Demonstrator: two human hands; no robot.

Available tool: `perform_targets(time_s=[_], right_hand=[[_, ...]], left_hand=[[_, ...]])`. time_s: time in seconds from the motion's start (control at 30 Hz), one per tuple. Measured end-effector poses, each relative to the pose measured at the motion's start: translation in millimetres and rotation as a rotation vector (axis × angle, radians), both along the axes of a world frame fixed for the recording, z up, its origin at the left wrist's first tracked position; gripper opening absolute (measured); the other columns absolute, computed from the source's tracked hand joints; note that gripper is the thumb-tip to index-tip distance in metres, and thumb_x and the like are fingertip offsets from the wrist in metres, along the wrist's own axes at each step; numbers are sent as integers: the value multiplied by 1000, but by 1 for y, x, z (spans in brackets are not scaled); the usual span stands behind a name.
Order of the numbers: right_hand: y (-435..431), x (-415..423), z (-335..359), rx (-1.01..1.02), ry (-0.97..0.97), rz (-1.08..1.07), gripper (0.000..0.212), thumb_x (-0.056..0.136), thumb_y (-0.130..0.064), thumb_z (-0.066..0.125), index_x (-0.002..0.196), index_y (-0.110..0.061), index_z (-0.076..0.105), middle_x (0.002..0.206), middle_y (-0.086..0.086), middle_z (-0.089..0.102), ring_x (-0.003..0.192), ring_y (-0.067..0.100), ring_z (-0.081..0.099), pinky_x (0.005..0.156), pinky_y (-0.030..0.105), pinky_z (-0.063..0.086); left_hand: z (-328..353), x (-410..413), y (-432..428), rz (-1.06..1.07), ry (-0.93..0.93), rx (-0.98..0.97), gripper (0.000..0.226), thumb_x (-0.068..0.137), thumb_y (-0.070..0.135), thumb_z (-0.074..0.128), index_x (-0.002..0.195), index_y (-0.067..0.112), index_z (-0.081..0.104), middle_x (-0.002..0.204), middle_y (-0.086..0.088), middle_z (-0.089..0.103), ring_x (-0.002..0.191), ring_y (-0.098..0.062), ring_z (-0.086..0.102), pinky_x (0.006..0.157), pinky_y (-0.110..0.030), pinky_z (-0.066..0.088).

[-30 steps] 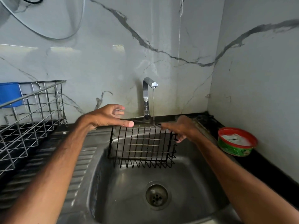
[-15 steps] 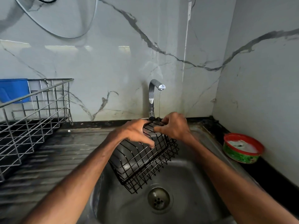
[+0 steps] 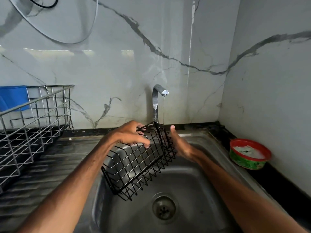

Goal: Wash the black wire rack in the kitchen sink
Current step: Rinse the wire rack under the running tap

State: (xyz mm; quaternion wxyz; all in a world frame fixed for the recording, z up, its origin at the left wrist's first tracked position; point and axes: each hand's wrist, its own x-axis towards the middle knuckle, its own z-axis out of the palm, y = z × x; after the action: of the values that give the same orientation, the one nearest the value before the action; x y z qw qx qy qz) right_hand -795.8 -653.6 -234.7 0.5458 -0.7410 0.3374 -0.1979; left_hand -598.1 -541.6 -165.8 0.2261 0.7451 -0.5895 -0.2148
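Observation:
The black wire rack (image 3: 134,169) hangs tilted above the steel sink (image 3: 207,180), its far corner raised under the tap. My left hand (image 3: 129,135) grips the rack's upper edge, fingers curled over the wires. My right hand (image 3: 178,145) lies against the rack's right end with the thumb up and the fingers straight; the fingertips are hidden behind the wires. A thin stream of water runs from the chrome tap (image 3: 158,101) onto the rack's top corner.
A steel dish rack (image 3: 33,125) with a blue container (image 3: 13,98) stands on the ribbed draining board at left. A red-rimmed green tub (image 3: 249,155) of white paste sits on the dark counter at right. The drain (image 3: 164,207) lies below the rack.
The rack has turned from upright and level to tilted on one corner. My right hand has let go of the top edge and now lies flat against the rack's right end.

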Motion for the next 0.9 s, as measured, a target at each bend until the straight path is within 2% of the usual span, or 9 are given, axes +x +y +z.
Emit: perform_targets(time_s=[0.1, 0.23, 0.4, 0.47, 0.53, 0.63, 0.73, 0.8, 0.9], right_hand=[[0, -2, 9, 48, -60, -28, 99, 88, -79, 1, 157, -13, 25, 163, 15, 22, 150, 35, 23, 119, 57, 17], [-6, 8, 33, -61, -213, -25, 106, 77, -93, 2, 143, -27, 54, 159, 4, 38, 148, 26, 29, 121, 52, 16], [-4, 5, 0, 21, -115, -35, 106, 77, -92, 6, 160, -28, 15, 167, 6, 14, 153, 29, 16, 118, 58, 19], [-3, 4, -10, 89, -79, -1, 106, 76, -94, 11, 160, -30, 12, 167, 5, 11, 152, 33, 16, 111, 58, 33], [-3, 8, -5, 51, -85, 3, 101, 80, -90, 11, 161, -29, 11, 167, 5, 12, 153, 31, 16, 115, 58, 28], [2, 13, 13, -103, -138, -9, 88, 89, -82, 24, 156, -26, 32, 161, -2, 32, 149, 21, 29, 120, 53, 22], [2, 6, 23, -183, -139, -46, 64, 94, -63, 49, 145, -24, 49, 132, -16, 44, 130, 9, 42, 104, 32, 29], [-4, 0, 23, -177, -130, -37, 55, 90, -62, 57, 133, -27, 59, 132, -16, 52, 127, 11, 48, 93, 28, 35], [-9, -5, 26, -176, -99, -40, 46, 82, -58, 72, 116, -27, 67, 118, -6, 66, 109, 11, 61, 76, 29, 42]], left_hand=[[0, 5, -2, -8, 17, 8, 87, 75, 19, 88, 148, 5, 44, 109, 10, 55, 71, -12, 59, 64, -31, 52], [-1, 4, -4, -35, 46, 3, 96, 65, 26, 91, 147, 8, 45, 117, 3, 60, 65, -4, 58, 64, -33, 54], [5, 15, 3, -25, 39, -77, 107, 46, 46, 85, 143, 16, 51, 141, 1, 55, 119, -29, 64, 71, -35, 58], [3, 24, 4, -22, 63, -92, 101, 41, 49, 83, 134, 22, 58, 133, -1, 61, 110, -29, 67, 63, -30, 54], [3, 30, 3, -16, 95, -89, 99, 40, 49, 84, 132, 24, 59, 129, -2, 63, 97, -20, 66, 58, -26, 51], [1, 28, 2, 5, 154, -81, 80, 48, 43, 90, 121, 35, 58, 131, 5, 61, 112, -14, 63, 68, -29, 54], [3, 15, 0, 6, 178, -91, 79, 39, 46, 89, 109, 35, 52, 126, 5, 60, 111, -13, 61, 74, -31, 51], [1, 8, -2, -3, 175, -70, 82, 34, 47, 86, 106, 32, 49, 115, 1, 62, 93, -17, 60, 73, -33, 49], [-5, 10, -5, -6, 126, -22, 108, 36, 49, 90, 131, 25, 44, 120, -6, 58, 95, -16, 58, 84, -38, 53]])
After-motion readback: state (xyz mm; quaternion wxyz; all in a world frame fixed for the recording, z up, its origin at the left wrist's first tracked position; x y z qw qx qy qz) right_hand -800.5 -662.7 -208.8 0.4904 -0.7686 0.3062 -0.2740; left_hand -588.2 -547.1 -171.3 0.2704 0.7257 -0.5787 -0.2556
